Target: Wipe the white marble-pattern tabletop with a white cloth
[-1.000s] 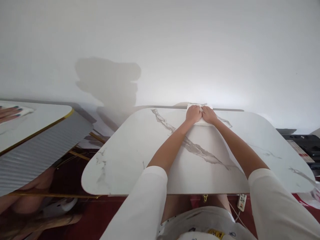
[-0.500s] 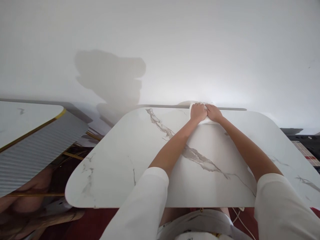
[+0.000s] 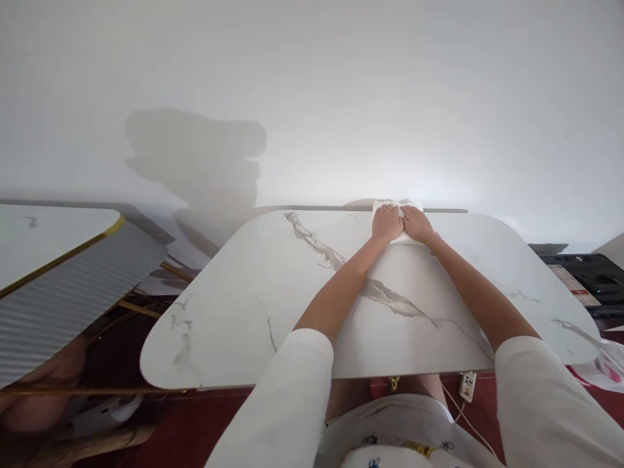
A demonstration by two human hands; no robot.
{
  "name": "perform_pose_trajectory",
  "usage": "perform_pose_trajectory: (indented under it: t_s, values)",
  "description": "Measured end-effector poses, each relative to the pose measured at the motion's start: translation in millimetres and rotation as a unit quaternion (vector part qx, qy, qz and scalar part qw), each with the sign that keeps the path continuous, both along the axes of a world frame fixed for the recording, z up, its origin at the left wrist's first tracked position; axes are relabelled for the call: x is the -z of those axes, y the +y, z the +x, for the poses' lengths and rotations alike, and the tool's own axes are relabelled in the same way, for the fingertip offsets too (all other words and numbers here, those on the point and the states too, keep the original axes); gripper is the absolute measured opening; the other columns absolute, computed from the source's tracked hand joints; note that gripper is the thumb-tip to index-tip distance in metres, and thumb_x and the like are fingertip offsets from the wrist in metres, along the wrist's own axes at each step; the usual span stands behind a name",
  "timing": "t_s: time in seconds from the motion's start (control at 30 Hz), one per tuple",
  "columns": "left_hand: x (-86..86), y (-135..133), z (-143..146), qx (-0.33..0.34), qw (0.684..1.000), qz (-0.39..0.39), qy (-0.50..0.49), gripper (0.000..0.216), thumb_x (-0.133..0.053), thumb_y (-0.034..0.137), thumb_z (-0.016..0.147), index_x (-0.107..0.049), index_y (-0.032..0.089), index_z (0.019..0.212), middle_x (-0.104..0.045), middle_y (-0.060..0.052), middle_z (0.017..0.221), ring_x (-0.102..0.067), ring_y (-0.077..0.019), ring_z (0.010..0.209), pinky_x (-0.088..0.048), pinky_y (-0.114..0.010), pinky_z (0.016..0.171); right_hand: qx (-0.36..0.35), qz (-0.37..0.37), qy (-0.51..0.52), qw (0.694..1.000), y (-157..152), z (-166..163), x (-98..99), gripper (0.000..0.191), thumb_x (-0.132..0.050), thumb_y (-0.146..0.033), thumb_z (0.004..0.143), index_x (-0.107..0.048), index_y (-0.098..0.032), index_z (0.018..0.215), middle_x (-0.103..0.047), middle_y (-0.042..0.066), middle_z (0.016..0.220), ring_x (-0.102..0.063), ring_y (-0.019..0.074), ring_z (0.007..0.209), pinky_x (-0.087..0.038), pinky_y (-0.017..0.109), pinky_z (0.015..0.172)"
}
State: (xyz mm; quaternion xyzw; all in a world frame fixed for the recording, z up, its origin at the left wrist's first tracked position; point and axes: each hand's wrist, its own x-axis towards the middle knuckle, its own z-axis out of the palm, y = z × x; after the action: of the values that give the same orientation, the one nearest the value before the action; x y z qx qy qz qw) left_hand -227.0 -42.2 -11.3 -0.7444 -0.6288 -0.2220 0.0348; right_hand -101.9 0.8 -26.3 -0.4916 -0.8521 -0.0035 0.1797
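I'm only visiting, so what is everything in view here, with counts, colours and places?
White cloth: one, white, under both hands
Marbled table: one, white with grey-brown veins, centre
Second table: one, white with gold edge, far left
Wall: one, off-white, behind
Shadow: one, grey, on the wall
Black item: one, far right, kind unclear
Power strip: one, whitish, below the marbled table's front edge
Floor: one, dark red, below
Another person's leg: at least one, bare, lower left
Sleeves: two, white, wearer's
Left-hand grip: one, bare, on the cloth
Right-hand grip: one, bare, beside it
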Motion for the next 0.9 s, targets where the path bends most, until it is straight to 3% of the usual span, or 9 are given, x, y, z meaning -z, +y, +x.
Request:
perform_pose_trajectory:
  t_s: [0.4, 0.7, 0.9]
  values:
    - [-1.6, -88.3, 10.8, -0.002, 1.000, -0.009, 0.022, 0.030, -0.037, 0.018, 0.094, -0.057, 0.014, 0.115, -0.060, -0.015, 0.123, -0.049, -0.0291, 0.122, -0.036, -0.041, 0.104, -0.021, -0.009, 0.005, 1.000, -83.8, 12.7, 3.2, 0.051, -0.028, -0.022, 0.095, -0.049, -0.011, 0.140, -0.051, 0.016, 0.147, -0.043, 0.0300, 0.136, -0.036, 0.048, 0.110]
    - [-2.1, -185.3, 16.1, 0.006, 0.999, -0.018, 0.037, 0.034, -0.037, 0.018, 0.092, -0.057, 0.011, 0.119, -0.059, -0.018, 0.124, -0.049, -0.0319, 0.121, -0.038, -0.043, 0.104, -0.011, 0.010, -0.013, 1.000, -188.9, 18.7, 5.1, 0.051, -0.028, -0.024, 0.097, -0.049, -0.009, 0.141, -0.049, 0.017, 0.149, -0.042, 0.0311, 0.138, -0.036, 0.048, 0.112]
    - [3.9, -249.7, 17.2, 0.013, 0.999, 0.001, 0.030, 0.040, -0.038, 0.017, 0.090, -0.055, 0.014, 0.126, -0.057, -0.017, 0.133, -0.047, -0.0318, 0.129, -0.037, -0.046, 0.109, -0.015, 0.043, 0.000, 0.999, -259.0, 23.6, 9.9, 0.051, -0.031, -0.027, 0.097, -0.047, -0.015, 0.144, -0.050, 0.015, 0.148, -0.044, 0.0315, 0.138, -0.037, 0.051, 0.111]
